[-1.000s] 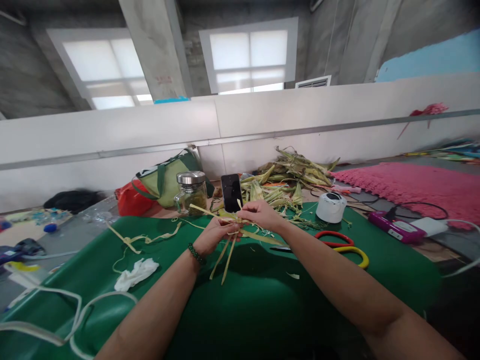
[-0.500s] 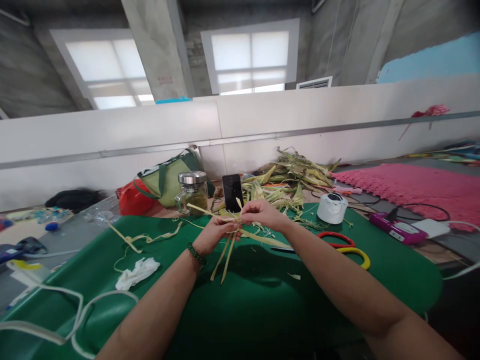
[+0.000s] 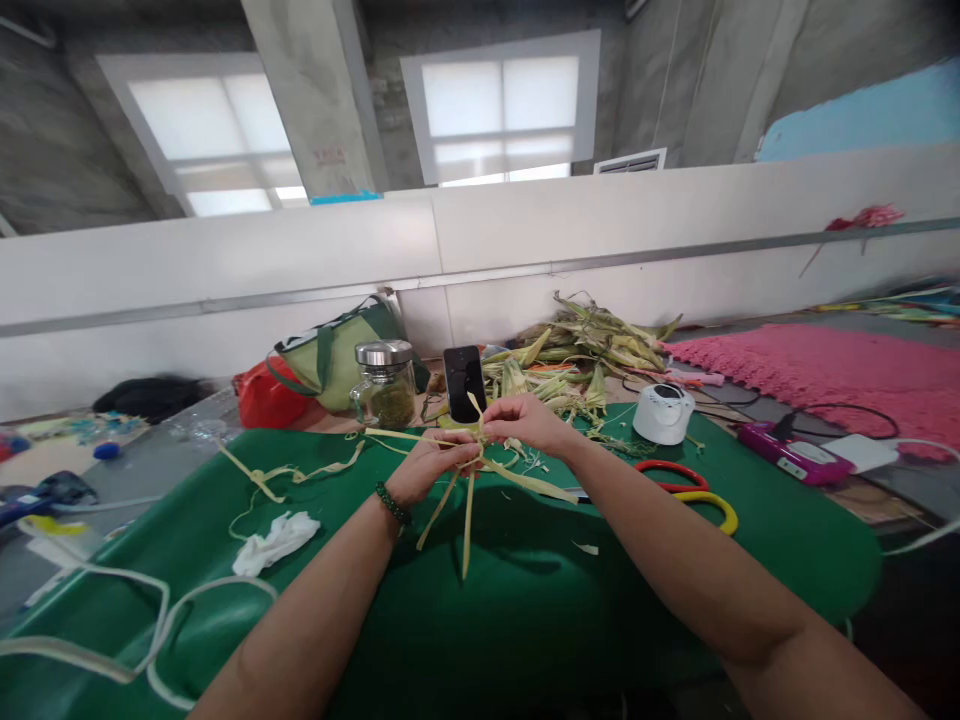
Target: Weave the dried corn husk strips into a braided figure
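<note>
Over the green mat (image 3: 570, 610) my two hands meet at a small crossing of pale yellow corn husk strips (image 3: 467, 525). My left hand (image 3: 433, 462), with a green bead bracelet (image 3: 393, 504) at the wrist, pinches the strips from the left. From the right, my right hand (image 3: 521, 420) closes thumb and fingers on the same crossing. Loose strip ends stick out to the left, upward, down and to the right. Fingers cover most of the crossing itself. Scissors (image 3: 709, 510) with red and yellow handles lie beside my right forearm, which hides part of them.
Behind my hands stand a glass jar (image 3: 386, 385) and a phone (image 3: 465, 383). A heap of corn husks (image 3: 592, 340) lies at the back. To the right are a white device (image 3: 663, 413) and a purple power strip (image 3: 795, 455). Crumpled tissue (image 3: 276, 543) and a white cable (image 3: 161, 630) lie left.
The hanging strip ends have spread apart, one now pointing nearly straight down. The strip to the right has swung lower and shows more. Both hands stay at nearly the same spot.
</note>
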A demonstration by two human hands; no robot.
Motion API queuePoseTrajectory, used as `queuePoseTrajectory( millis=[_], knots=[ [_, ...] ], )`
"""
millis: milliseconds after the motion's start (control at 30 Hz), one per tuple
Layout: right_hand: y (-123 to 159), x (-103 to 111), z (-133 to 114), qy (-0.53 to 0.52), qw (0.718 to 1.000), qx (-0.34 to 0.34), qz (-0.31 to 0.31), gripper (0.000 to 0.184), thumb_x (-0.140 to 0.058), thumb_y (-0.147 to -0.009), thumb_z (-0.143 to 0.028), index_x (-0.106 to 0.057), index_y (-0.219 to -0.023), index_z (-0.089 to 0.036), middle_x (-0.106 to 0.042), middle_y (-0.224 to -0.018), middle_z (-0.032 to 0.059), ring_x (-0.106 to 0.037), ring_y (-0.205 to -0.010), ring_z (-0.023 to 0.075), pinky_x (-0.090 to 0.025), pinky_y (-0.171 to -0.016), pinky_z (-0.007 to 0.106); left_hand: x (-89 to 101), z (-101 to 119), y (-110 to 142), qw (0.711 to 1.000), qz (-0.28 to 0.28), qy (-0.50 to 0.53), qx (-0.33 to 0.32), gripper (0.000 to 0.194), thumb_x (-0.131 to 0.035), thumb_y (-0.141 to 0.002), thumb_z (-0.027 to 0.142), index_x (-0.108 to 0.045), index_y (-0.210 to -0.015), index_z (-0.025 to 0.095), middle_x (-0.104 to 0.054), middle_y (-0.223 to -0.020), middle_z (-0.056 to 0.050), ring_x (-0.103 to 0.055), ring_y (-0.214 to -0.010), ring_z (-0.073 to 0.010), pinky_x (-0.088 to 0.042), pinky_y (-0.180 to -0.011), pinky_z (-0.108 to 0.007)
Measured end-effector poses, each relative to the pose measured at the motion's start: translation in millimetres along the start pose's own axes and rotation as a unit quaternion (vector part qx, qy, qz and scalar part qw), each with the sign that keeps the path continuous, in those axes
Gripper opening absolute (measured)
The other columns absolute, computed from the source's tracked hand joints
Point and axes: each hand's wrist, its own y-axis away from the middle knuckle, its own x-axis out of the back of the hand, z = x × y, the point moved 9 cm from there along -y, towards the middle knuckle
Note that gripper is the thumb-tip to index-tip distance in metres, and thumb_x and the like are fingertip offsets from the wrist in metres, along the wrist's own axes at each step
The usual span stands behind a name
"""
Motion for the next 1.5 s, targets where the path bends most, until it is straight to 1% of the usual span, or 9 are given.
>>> queuePoseTrajectory(
  millis=[100,233,400,600,733,833,967,1067,1500],
  knots=[
    [0,0,-2,0.026,1.000,0.010,0.002,0.014,-0.067,-0.064,-0.025,-0.065,-0.069,-0.012,-0.058,-0.057,-0.0018,-0.050,-0.052,0.0081,-0.040,-0.052,0.021,0.5,3,-1,1.000,0.005,-0.022,-0.015,0.029,-0.070,-0.067,0.038,-0.063,-0.064,0.010,-0.061,-0.060,-0.003,-0.054,-0.053,-0.0106,-0.044,-0.055,-0.023],
    [0,-5,1,0.029,0.999,0.004,-0.025,0.015,-0.068,-0.064,-0.026,-0.065,-0.071,-0.012,-0.059,-0.059,-0.0013,-0.052,-0.054,0.0085,-0.040,-0.053,0.020,4.9,-1,-3,0.999,0.029,-0.014,-0.011,0.030,-0.069,-0.067,0.040,-0.064,-0.065,0.011,-0.061,-0.059,-0.002,-0.058,-0.056,-0.0143,-0.048,-0.057,-0.027],
    [1,-8,4,0.052,0.995,0.016,-0.078,0.022,-0.066,-0.071,-0.033,-0.068,-0.081,-0.013,-0.064,-0.069,0.0015,-0.056,-0.062,0.0102,-0.044,-0.058,0.021,7.7,-7,-4,0.999,0.032,0.027,0.000,0.021,-0.069,-0.064,0.033,-0.066,-0.065,0.012,-0.061,-0.058,-0.002,-0.058,-0.053,-0.0147,-0.050,-0.056,-0.030],
    [4,-15,5,0.045,0.992,0.008,-0.116,0.025,-0.065,-0.073,-0.034,-0.068,-0.087,-0.014,-0.064,-0.075,0.0018,-0.056,-0.066,0.0104,-0.044,-0.063,0.022,6.7,-4,-3,0.999,0.021,0.030,-0.012,0.015,-0.066,-0.064,0.026,-0.067,-0.062,0.012,-0.054,-0.050,0.001,-0.055,-0.049,-0.0137,-0.050,-0.055,-0.029],
    [2,-17,2,0.042,0.994,0.014,-0.095,0.021,-0.067,-0.070,-0.032,-0.065,-0.078,-0.013,-0.060,-0.067,-0.0004,-0.053,-0.061,0.0091,-0.043,-0.059,0.021,7.1,-4,-3,0.999,0.027,0.019,-0.010,0.020,-0.067,-0.066,0.031,-0.065,-0.062,0.012,-0.052,-0.048,0.002,-0.056,-0.050,-0.0134,-0.049,-0.055,-0.027],
    [0,-14,2,0.028,0.997,0.010,-0.067,0.022,-0.067,-0.069,-0.034,-0.061,-0.073,-0.013,-0.059,-0.062,-0.0013,-0.053,-0.058,0.0093,-0.043,-0.057,0.022,3.9,0,-2,0.999,0.012,-0.026,-0.015,0.026,-0.065,-0.070,0.037,-0.066,-0.064,0.012,-0.058,-0.053,-0.001,-0.057,-0.052,-0.0133,-0.046,-0.054,-0.025],
    [0,-12,0,0.061,0.997,0.016,-0.045,0.023,-0.066,-0.070,-0.035,-0.063,-0.072,-0.012,-0.058,-0.059,-0.0010,-0.053,-0.055,0.0096,-0.042,-0.055,0.022,0.3,5,-1,0.996,-0.007,-0.082,-0.026,0.021,-0.068,-0.068,0.032,-0.068,-0.066,0.012,-0.064,-0.058,-0.003,-0.055,-0.051,-0.0111,-0.042,-0.052,-0.022],
    [0,-11,1,0.076,0.996,0.014,-0.046,0.024,-0.065,-0.070,-0.035,-0.063,-0.072,-0.012,-0.059,-0.060,-0.0002,-0.054,-0.056,0.0102,-0.043,-0.055,0.022,0.9,2,-2,0.997,-0.012,-0.077,-0.025,0.018,-0.068,-0.066,0.030,-0.069,-0.071,0.012,-0.064,-0.058,-0.002,-0.056,-0.052,-0.0122,-0.044,-0.053,-0.023],
    [1,-13,5,0.051,0.997,-0.004,-0.066,0.030,-0.061,-0.074,-0.042,-0.060,-0.066,-0.013,-0.055,-0.057,-0.0011,-0.051,-0.055,0.0094,-0.041,-0.054,0.022,-2.1,2,-1,0.996,-0.028,-0.079,-0.025,0.018,-0.070,-0.067,0.030,-0.065,-0.064,0.012,-0.062,-0.054,-0.002,-0.057,-0.052,-0.0130,-0.044,-0.053,-0.023]
  ],
)
